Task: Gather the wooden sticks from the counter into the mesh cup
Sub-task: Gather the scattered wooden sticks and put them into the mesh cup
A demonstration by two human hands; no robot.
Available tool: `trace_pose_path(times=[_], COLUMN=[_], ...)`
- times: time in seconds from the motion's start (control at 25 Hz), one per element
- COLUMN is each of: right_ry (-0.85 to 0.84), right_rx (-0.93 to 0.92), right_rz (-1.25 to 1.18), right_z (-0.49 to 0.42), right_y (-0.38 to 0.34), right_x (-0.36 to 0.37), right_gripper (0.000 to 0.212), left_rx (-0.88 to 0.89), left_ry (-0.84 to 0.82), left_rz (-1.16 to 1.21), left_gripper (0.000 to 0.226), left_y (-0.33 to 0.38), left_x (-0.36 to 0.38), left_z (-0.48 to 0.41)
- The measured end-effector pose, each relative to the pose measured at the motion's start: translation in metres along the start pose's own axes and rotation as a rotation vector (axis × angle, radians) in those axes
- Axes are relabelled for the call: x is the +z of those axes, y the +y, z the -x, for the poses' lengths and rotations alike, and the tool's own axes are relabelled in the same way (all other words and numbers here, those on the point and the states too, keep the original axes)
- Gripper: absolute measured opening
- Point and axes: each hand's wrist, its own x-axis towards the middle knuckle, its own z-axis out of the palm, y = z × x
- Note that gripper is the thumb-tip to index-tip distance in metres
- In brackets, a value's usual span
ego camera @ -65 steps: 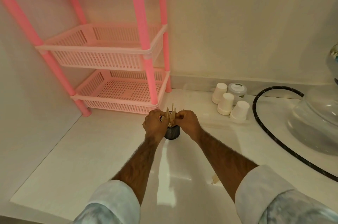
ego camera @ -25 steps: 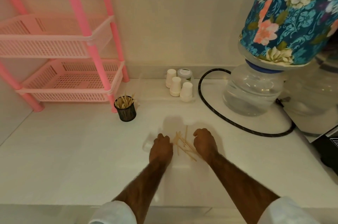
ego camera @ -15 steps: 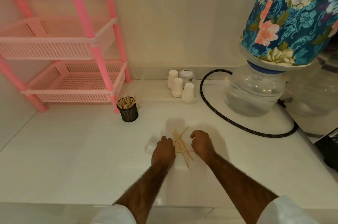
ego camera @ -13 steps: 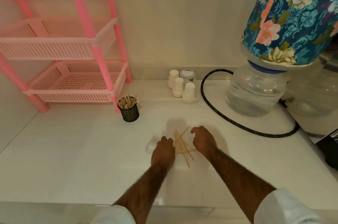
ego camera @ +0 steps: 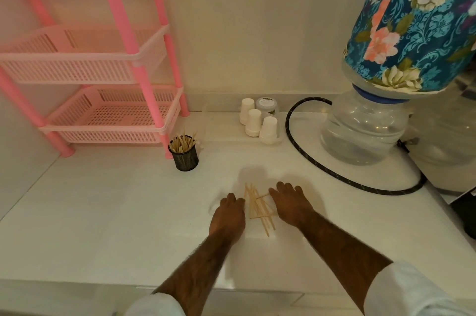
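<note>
Several sticks [ego camera: 258,208] between left hand [ego camera: 228,212], right hand [ego camera: 290,202]

You're in a home kitchen corner, by the looks of it.
White counter [ego camera: 103,212], pink plastic basket rack [ego camera: 77,68] upper left, floral-covered water jug [ego camera: 360,132] right, paper cups [ego camera: 253,122] at the back.

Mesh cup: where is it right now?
In the head view, the black mesh cup stands on the white counter, left of centre, beside the pink rack's front leg.
</note>
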Motion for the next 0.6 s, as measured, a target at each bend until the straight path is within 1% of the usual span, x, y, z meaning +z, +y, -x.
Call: trace_pose_path(times=[0.04, 0.12, 0.24, 0.32, 0.36, 0.4, 0.48, 0.52, 0.6], right_ry=[0.029, 0.028, 0.03, 0.037, 0.048, 0.058, 0.048, 0.022, -0.027], right_rx=[0.011, 0.033, 0.014, 0.006, 0.05, 0.155, 0.387, 0.453, 0.492], right_rz=[-0.003, -0.008, -0.037, -0.063, -0.095, -0.161, -0.306, -0.409, -0.529], right_z=[0.004, 0.008, 0.01, 0.013, 0.015, 0.018, 0.024, 0.027, 0.031], right_y=[-0.005, -0.015, -0.02, -0.018, -0.016, -0.014, -0.012, -0.015, -0.027], right_x=[0.003, 0.002, -0.003, -0.004, -0.004, -0.005, -0.005, -0.003, 0.001], right_gripper=[0.043, 0.027, 0.02, 0.021, 0.02, 0.022, 0.039, 0.047, 0.052], left_rx=[-0.03, -0.099, -0.145, -0.139, -0.152, -0.174, -0.202, -0.205, -0.216], left_ry=[0.008, 0.024, -0.015, -0.036, -0.034, -0.03, -0.022, -0.019, -0.019], left_rz=[0.033, 0.09, 0.116, 0.086, 0.089, 0.106, 0.13, 0.126, 0.11], left_gripper=[0.033, 0.033, 0.036, 0.034, 0.034, 0.036, 0.043, 0.048, 0.06], left_y=[0.001, 0.005, 0.014, 0.017, 0.018, 0.019, 0.021, 0.023, 0.026], left_x=[-0.001, -0.002, -0.003, -0.001, 0.0, 0.002, 0.005, 0.005, 0.008], left_z=[-0.002, -0.009, -0.018, -0.022, -0.024, -0.025, -0.027, -0.027, -0.029])
